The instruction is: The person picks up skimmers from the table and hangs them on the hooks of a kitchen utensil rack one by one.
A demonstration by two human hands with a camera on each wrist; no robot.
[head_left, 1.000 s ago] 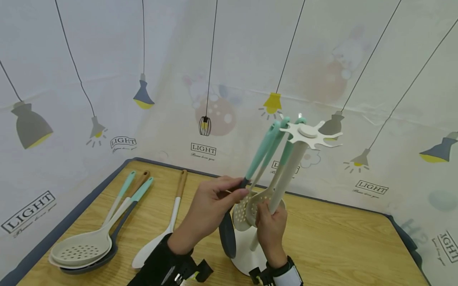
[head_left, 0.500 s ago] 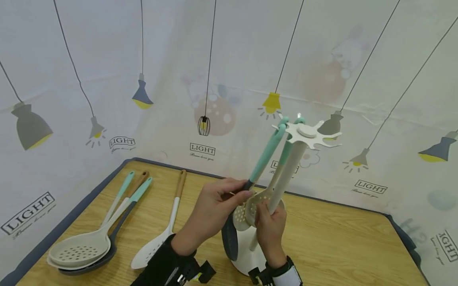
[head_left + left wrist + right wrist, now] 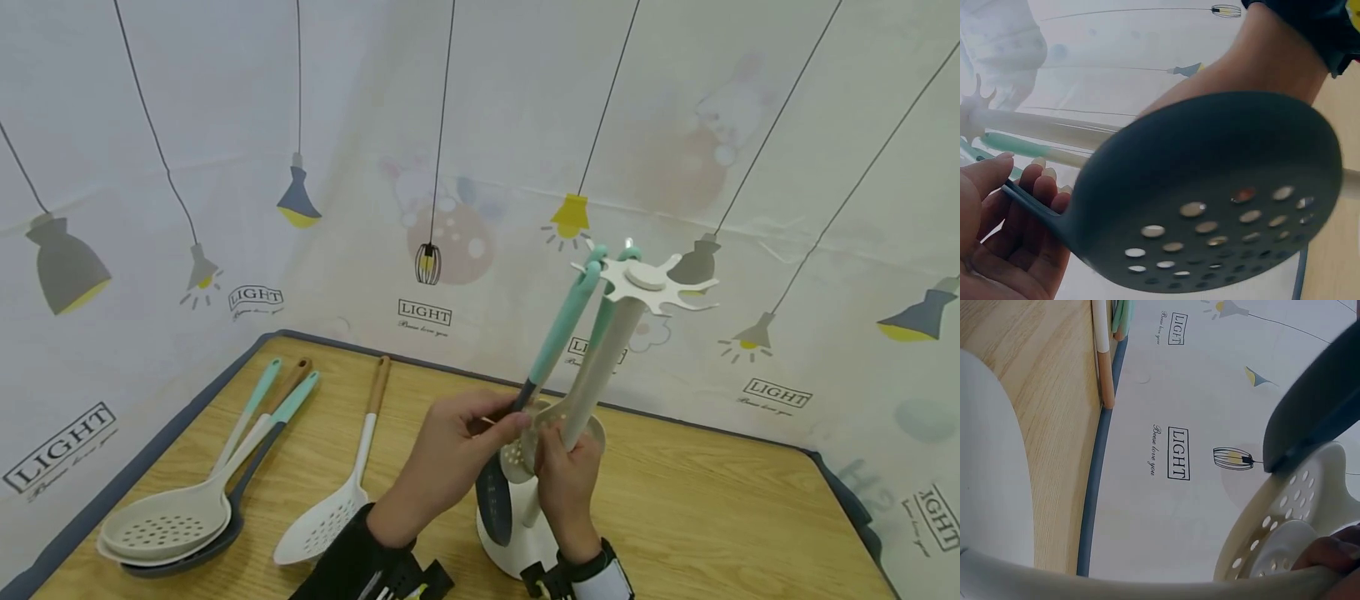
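Observation:
My left hand pinches a dark grey skimmer by its neck. Its mint handle leans up so that the tip overlaps an arm of the white utensil stand. In the left wrist view the perforated skimmer head fills the middle, with the left hand at its neck. My right hand grips the stand's post low down. Cream utensils with mint handles hang from the stand behind the dark skimmer; one perforated cream head shows in the right wrist view. The hands partly hide the hanging heads.
On the wooden table, a pile at left holds a cream slotted skimmer over other utensils with mint and wooden handles. A white slotted turner lies beside my left forearm. A printed cloth rises behind the table.
My left hand has carried the dark skimmer slightly right, its handle tip coming up against the stand's arm. Its head has turned to face the camera more. The right hand keeps its place.

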